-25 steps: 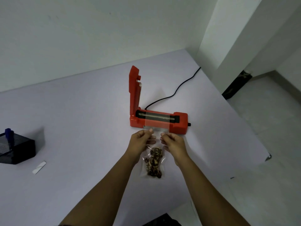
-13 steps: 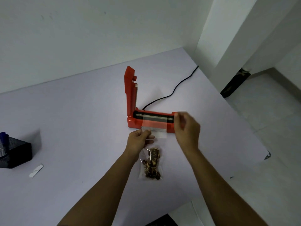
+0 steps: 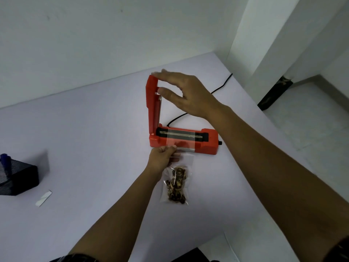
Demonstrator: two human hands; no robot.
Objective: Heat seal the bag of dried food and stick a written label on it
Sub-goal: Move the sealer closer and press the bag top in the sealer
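Observation:
A clear plastic bag of dried food (image 3: 176, 184) lies on the white table (image 3: 94, 140), its open top laid over the sealing strip of the red heat sealer (image 3: 207, 143). The sealer's lid (image 3: 152, 103) stands upright at the left end. My left hand (image 3: 163, 156) pinches the bag's left upper edge just in front of the sealer. My right hand (image 3: 181, 91) is raised, fingers spread, with fingertips touching the top of the lid. A white label strip (image 3: 43, 198) lies far left on the table.
A black mesh holder (image 3: 17, 178) with a blue pen (image 3: 5, 160) stands at the left edge. The sealer's black cord (image 3: 221, 87) runs back to the table's far right corner. The table's right edge drops to a tiled floor (image 3: 311, 120).
My right hand let go of the bag's top, rose from the sealer's right end and moved left up to the top of the upright lid. My left hand kept its hold.

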